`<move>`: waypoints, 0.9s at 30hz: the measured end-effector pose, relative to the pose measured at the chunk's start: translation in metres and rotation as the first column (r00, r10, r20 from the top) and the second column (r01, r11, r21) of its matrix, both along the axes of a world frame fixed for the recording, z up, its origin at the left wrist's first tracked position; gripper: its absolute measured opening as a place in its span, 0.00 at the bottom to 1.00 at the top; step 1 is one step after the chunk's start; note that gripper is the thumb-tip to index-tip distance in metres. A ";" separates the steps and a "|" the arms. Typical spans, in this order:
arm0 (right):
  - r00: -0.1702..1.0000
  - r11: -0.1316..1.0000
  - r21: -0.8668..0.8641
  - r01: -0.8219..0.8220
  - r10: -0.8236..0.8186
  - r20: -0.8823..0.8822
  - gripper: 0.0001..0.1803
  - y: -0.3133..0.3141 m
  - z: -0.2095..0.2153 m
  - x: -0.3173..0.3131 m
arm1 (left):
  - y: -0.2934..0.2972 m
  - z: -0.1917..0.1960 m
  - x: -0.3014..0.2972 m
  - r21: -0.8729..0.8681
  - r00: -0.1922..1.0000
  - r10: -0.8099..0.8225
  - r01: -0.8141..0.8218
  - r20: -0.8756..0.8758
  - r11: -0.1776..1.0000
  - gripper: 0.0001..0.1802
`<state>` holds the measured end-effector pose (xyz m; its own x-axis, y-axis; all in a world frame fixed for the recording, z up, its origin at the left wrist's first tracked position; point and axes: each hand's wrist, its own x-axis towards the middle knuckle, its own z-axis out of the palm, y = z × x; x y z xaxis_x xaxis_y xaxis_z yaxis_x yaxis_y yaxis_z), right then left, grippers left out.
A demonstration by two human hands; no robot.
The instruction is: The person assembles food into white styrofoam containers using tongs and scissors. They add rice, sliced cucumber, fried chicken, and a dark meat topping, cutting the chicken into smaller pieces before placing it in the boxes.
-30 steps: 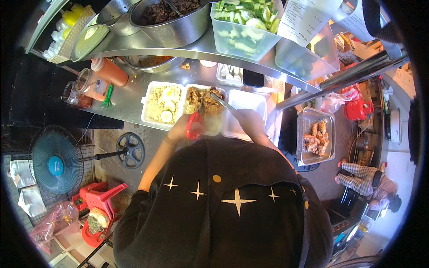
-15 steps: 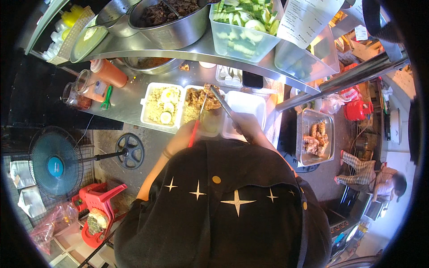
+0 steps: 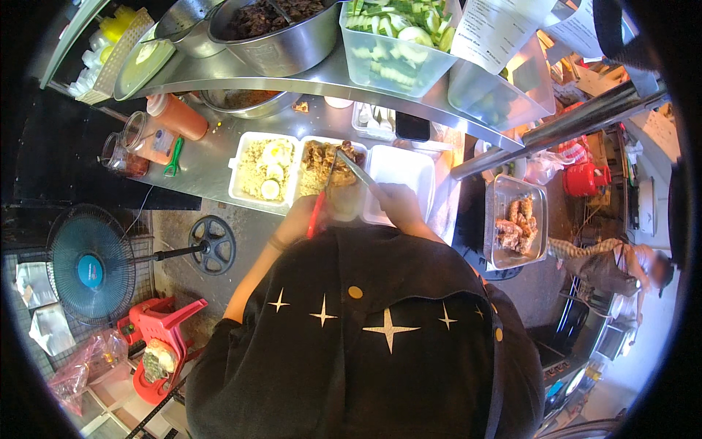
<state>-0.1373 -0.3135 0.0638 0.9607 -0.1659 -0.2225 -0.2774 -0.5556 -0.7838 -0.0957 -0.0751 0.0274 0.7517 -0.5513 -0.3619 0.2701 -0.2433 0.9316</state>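
My left hand [image 3: 295, 219] is closed around a red-handled utensil [image 3: 318, 212] with a thin metal end; its exact kind is unclear. In my right hand [image 3: 399, 204] is a long grey metal tool that looks like tongs [image 3: 355, 169]. Both tips meet at the browned meat pieces [image 3: 319, 155], which lie on yellow rice [image 3: 313, 184] in the middle white foam box [image 3: 298, 199]. To its left another foam box [image 3: 235, 179] holds rice with egg pieces [image 3: 270, 189]. An open foam box or lid [image 3: 409, 170] lies by my right hand.
Above the counter runs a steel shelf [image 3: 307, 85] with a pot of dark meat [image 3: 274, 47] and a tub of sliced cucumber [image 3: 395, 58]. Sauce bottles [image 3: 178, 117] stand at left. A clear tub of meat [image 3: 516, 227] sits at right. Another person [image 3: 621, 267] is farther right.
The meat held up between the two tools has come down onto the rice in the middle box. My hands have shifted slightly. The person at far right has changed posture.
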 end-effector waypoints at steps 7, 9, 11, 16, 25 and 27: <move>0.998 1.000 -0.023 -0.015 0.014 -0.060 0.21 0.000 0.007 0.003 | -0.012 0.008 0.005 -0.094 0.970 0.088 -0.112 -0.225 0.989 0.10; 0.998 0.998 -0.048 -0.038 0.035 -0.057 0.21 0.001 0.007 0.003 | -0.015 -0.001 0.012 -0.069 0.976 0.077 -0.092 -0.205 0.993 0.10; 0.998 0.993 -0.105 -0.054 0.053 -0.016 0.22 -0.001 -0.005 0.005 | -0.015 -0.011 0.015 -0.054 0.986 0.037 -0.047 -0.162 0.997 0.10; 0.994 0.993 -0.104 -0.053 0.043 -0.101 0.22 -0.005 -0.006 0.006 | -0.010 -0.006 0.013 -0.043 0.994 -0.038 0.034 -0.102 0.998 0.10; 0.958 0.963 0.235 0.134 -0.066 -0.278 0.21 -0.032 0.005 0.000 | 0.020 0.004 0.010 -0.280 0.971 -0.237 0.221 -0.027 0.934 0.20; 0.938 0.823 0.492 0.285 -0.135 -0.318 0.20 -0.029 0.025 -0.002 | 0.019 0.021 0.009 -0.158 0.961 -0.249 0.230 -0.119 0.960 0.25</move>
